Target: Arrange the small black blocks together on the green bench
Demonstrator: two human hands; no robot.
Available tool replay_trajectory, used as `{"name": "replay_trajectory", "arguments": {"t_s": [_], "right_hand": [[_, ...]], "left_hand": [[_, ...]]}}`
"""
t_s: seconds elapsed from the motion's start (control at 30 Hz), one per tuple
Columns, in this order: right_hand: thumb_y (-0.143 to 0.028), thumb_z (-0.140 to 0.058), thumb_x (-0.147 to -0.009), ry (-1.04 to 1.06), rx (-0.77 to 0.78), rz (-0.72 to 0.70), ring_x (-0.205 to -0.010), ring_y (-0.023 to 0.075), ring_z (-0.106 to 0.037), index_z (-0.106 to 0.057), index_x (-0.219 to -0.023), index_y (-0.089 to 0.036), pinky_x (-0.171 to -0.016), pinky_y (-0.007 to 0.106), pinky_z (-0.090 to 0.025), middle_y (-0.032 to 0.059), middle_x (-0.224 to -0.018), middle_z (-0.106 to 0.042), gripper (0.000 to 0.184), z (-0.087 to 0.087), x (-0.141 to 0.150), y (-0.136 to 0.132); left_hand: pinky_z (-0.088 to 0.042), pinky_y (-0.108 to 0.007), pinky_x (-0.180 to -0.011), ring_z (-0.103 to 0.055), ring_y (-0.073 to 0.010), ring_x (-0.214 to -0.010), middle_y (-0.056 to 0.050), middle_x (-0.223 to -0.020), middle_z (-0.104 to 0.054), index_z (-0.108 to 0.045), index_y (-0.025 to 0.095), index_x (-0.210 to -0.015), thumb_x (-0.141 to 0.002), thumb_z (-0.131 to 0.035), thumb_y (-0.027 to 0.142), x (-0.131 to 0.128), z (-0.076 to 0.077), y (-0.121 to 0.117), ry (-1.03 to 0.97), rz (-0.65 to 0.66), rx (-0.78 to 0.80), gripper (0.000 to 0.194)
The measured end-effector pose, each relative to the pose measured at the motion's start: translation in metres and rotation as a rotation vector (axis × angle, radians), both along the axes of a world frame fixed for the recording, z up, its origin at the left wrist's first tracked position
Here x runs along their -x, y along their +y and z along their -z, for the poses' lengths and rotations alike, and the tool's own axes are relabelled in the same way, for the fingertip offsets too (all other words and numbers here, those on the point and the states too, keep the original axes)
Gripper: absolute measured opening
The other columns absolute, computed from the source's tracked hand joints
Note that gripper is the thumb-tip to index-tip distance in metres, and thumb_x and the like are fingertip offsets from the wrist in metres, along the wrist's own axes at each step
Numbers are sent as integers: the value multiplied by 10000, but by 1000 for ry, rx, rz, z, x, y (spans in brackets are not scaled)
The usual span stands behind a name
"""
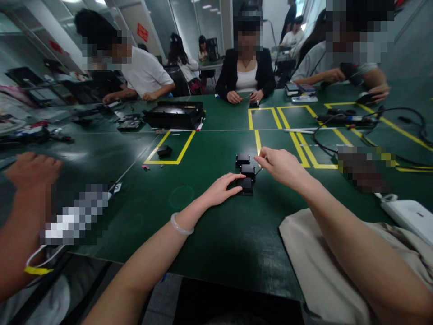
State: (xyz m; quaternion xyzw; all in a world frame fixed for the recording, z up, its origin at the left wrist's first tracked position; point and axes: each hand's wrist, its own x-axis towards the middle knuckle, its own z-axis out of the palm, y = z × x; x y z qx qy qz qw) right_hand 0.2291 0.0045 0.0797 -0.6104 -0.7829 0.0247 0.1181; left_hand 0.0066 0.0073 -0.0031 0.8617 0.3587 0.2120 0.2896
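Three small black blocks stand in a short row on the green table (216, 243) in front of me: a far black block (242, 159), a middle black block (248, 170) and a near black block (245, 185). My left hand (219, 190) reaches in from the left, its forefinger and thumb closed about the left side of the near block. Beside the middle block, my right hand (279, 164) pinches a thin dark tool (259, 171) that slants down towards the block. The tool's tip and exact kind are too small to make out.
Yellow tape outlines (178, 161) mark the table, one around another black part (164, 151). A large black housing (174, 115) lies further back. Cables (360, 121), a white power bank (411, 216) and beige cloth (304, 248) are at right. Co-workers sit around; one's arm (30, 189) is at left.
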Motion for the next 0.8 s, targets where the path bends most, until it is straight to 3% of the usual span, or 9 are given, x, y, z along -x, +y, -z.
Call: {"name": "replay_trajectory", "arguments": {"t_s": [0.17, 0.37, 0.6, 0.8], "right_hand": [[-451, -323, -937, 28, 21, 14, -716, 209, -572, -562, -885, -223, -550, 279, -256, 64, -791, -661, 334, 0, 1, 0], [-365, -315, -936, 104, 53, -54, -674, 194, -559, -491, -1073, -222, -551, 274, -285, 56, -805, -651, 265, -3, 1, -4], [-432, -310, -945, 3, 24, -18, -709, 214, -583, -512, -947, -224, -531, 276, -246, 68, -811, -657, 290, -3, 4, -5], [-357, -353, -935, 61, 26, -97, -690, 197, -574, -467, -1021, -227, -530, 267, -257, 46, -809, -652, 193, -1, 1, -6]], "left_hand": [[-415, -352, -910, -540, -224, -1043, -61, -1140, -572, -476, 270, -1331, -936, -486, 381, 0, -1, 0, 0, 3, 1, 411], [-415, -355, -917, -539, -228, -1057, -65, -1171, -569, -483, 270, -1326, -932, -492, 377, 0, -2, -1, -8, 0, 4, 408], [-412, -353, -927, -537, -224, -1060, -60, -1160, -570, -478, 271, -1330, -935, -484, 388, 0, -2, -1, 0, -2, 6, 412], [-408, -351, -932, -533, -223, -1072, -59, -1174, -568, -481, 268, -1327, -936, -486, 383, 0, 0, 0, -5, 3, -5, 407]]}}
